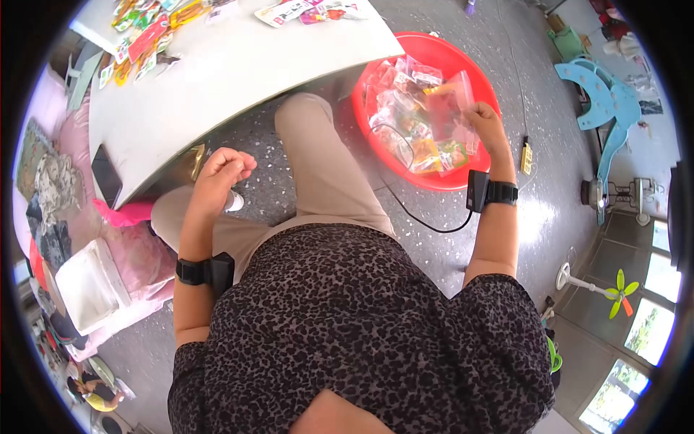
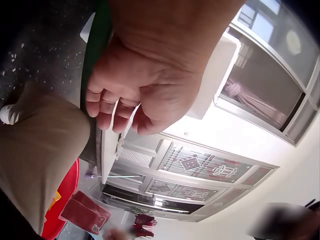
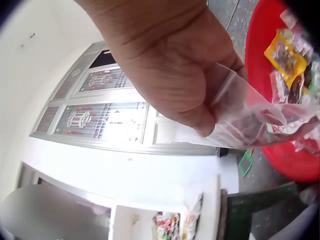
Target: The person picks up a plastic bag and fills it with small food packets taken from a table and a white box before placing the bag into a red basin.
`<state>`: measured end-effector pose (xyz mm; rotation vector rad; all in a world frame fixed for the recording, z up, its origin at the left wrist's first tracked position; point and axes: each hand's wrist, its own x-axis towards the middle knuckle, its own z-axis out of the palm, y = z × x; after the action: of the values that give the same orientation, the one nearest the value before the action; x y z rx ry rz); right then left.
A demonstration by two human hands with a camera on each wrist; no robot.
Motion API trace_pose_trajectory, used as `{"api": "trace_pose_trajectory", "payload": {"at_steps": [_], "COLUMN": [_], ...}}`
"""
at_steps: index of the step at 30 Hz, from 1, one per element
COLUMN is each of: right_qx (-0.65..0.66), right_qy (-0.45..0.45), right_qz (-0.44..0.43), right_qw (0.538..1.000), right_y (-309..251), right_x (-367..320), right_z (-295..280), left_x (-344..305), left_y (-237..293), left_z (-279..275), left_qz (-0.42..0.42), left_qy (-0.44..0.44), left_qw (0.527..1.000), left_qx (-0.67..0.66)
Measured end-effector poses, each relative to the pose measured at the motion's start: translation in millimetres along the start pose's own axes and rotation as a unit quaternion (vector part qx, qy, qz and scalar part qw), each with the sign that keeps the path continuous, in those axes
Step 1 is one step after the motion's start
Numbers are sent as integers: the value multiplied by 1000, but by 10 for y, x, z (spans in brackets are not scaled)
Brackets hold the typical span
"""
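Red plastic forms the round basin (image 1: 441, 48) on the floor, its rim running beneath and around the fingers of the right hand (image 1: 489, 130). These fingers pinch the edge of a clear plastic bag (image 3: 237, 117), which hangs from them above the basin. Below and to the left of the same fingers, small clear and coloured packets (image 1: 412, 119) fill the basin. Fingers of the left hand (image 1: 224, 173) are loosely curled around bare air, near the edge of a white table (image 1: 246, 72). Ahead of them, a spread of bright printed packets (image 1: 148, 43) lies on the tabletop; to their left, a dark phone-like slab (image 1: 107, 176) rests by the table's edge. Speckled grey flooring (image 1: 271, 173) extends below both sets of fingers. To the right of the right fingers, a yellow power strip (image 1: 527, 157) lies on the floor, with a pale blue frame (image 1: 614, 94) farther out. A fan with green and orange blades (image 1: 620, 294) and bright windows (image 1: 650, 329) stand well apart on that side. Beyond the left fingers, on their left, a white tray (image 1: 92, 286) sits on pink fabric (image 1: 137, 253).
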<state>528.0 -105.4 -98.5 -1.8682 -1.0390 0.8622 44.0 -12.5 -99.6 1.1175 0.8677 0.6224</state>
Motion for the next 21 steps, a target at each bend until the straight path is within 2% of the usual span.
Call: {"api": "trace_pose_trajectory", "payload": {"at_steps": [3,9,12,14,15,21], "right_qx": [-109,-261,-256,-335,-372,-465], "right_qy": [61,132,137,176,195,247], "right_qz": [56,119,199,156,132,175], "right_qw": [991,949,936,912,898,832], "right_y": [760,1375,1803,1987,1988,1716], "right_x": [80,-144,-129,-152,-165,-99], "right_z": [-398,-694,-792,-819,-807,-834], "left_x": [28,32,3,-26,-40,-86], "left_y": [-50,-299,-424,-498,-533,-554], "left_z": [-53,-260,-316,-359,-392,-466], "left_qz": [-20,-87,-125,-141,-145,-167], "left_qy": [18,70,97,112,116,145], "left_qw": [999,994,987,983,982,975], "left_qx": [21,16,18,19,19,12]}}
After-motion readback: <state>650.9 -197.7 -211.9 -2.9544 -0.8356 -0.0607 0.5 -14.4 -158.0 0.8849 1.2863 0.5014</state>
